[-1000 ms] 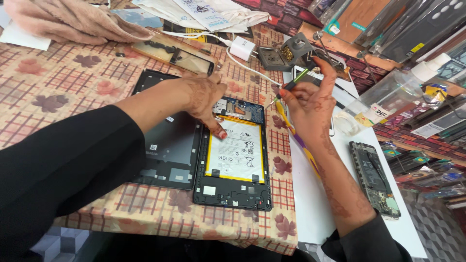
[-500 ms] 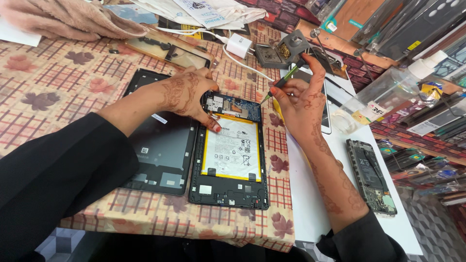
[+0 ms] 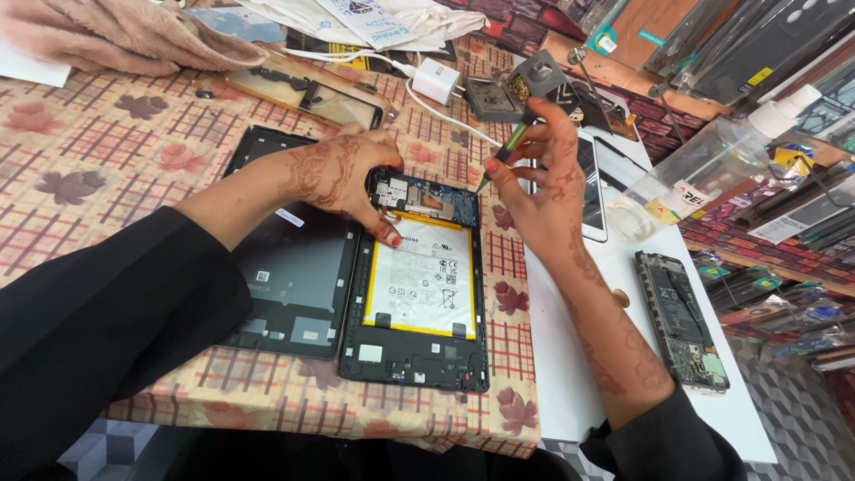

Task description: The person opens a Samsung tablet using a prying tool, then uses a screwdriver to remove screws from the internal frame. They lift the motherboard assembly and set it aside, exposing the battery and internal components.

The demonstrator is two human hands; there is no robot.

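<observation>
An opened tablet (image 3: 417, 356) lies on the checked tablecloth, its white battery and blue circuit board exposed. Its dark back cover (image 3: 285, 294) lies just left of it. My left hand (image 3: 338, 178) rests on the tablet's upper left corner, thumb pressing beside the battery's top edge. My right hand (image 3: 543, 187) hovers by the tablet's upper right corner and grips a thin green-handled screwdriver (image 3: 499, 158), tip pointing down at the board's right edge.
A disassembled phone (image 3: 684, 325) lies on the white surface at right, another phone (image 3: 590, 187) behind my right hand. A white charger (image 3: 436, 80) with cable, a phone frame (image 3: 307, 93), a pink cloth (image 3: 116, 36) and packaged parts crowd the back.
The view has shifted. My right hand has turned the screwdriver from lying along the palm to pointing tip-down at the tablet's upper right corner. My left hand stays on the upper left corner.
</observation>
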